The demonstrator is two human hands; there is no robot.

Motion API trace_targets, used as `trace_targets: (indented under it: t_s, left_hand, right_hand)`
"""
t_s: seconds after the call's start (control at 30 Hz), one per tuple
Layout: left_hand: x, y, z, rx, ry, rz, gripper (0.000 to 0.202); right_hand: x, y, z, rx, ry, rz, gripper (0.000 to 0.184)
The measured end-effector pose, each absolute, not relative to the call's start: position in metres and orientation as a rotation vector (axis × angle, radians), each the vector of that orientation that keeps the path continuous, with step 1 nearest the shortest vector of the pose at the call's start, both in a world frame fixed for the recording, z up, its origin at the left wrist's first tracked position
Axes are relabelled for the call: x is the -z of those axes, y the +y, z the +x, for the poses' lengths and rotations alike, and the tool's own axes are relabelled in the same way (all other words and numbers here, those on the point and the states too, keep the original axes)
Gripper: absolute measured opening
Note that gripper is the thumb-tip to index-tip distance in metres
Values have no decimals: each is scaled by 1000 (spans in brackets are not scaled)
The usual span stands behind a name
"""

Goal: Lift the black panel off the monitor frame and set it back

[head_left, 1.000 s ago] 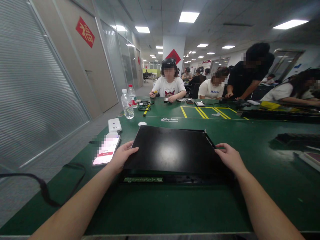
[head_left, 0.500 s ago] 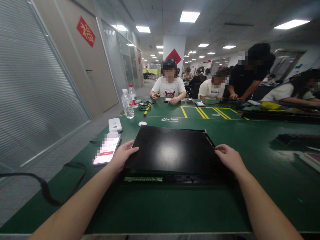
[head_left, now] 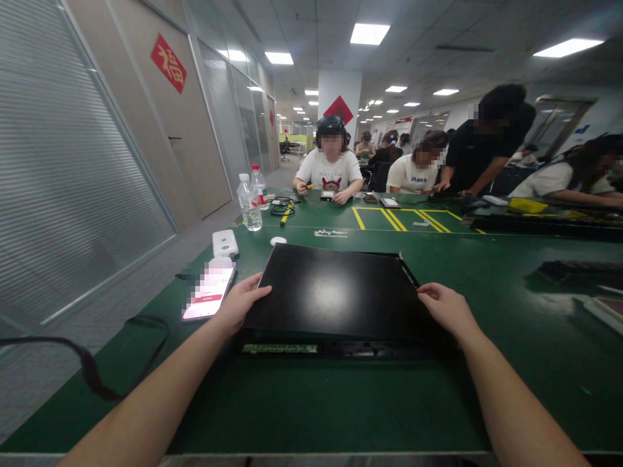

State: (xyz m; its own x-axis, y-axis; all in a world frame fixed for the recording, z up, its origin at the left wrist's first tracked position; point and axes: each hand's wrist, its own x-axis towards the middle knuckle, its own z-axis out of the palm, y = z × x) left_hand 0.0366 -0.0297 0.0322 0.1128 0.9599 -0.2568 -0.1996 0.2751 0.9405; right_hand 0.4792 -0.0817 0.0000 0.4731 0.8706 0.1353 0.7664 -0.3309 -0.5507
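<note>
A black, glossy flat display panel (head_left: 331, 292) lies tilted over a shallow black frame (head_left: 409, 271) on the green table. Along the near side, a gap shows the frame's inside, with a narrow green circuit board (head_left: 280, 349). My left hand (head_left: 243, 301) is closed on the panel's left edge, thumb on top and fingers underneath, hidden. My right hand (head_left: 445, 305) pinches the right edge, where panel and frame rim meet; whether it grips the rim too, I cannot tell.
Left of the panel lie a lit phone (head_left: 210, 288), a white power bank (head_left: 224, 243) and a small white case (head_left: 278, 241). Two water bottles (head_left: 250, 204) stand farther back. Black parts (head_left: 579, 269) lie at right. A co-worker (head_left: 331, 165) sits across the table (head_left: 331, 408).
My hands and the panel stay almost still; the view shifts very slightly. At the back right, the standing person's arm has moved a little.
</note>
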Motion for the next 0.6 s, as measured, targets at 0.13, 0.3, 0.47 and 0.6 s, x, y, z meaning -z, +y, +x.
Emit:
trace_targets:
  t_s: [0.13,0.3,0.47,0.6]
  left_hand:
    - [-32,-29,37,-1039,1099,909,57]
    - [-29,-28,36,-1041,1095,926,58]
    - [-27,-28,34,-1028,1090,932,63]
    - [-26,-27,34,-1020,1088,938,61]
  right_hand:
    - [1,-82,480,-226,-1353,-2137,19]
    - [3,-82,483,-250,-1341,-2137,19]
    - [4,-82,484,-238,-1332,-2120,18]
    - [2,-82,482,-256,-1328,-2120,18]
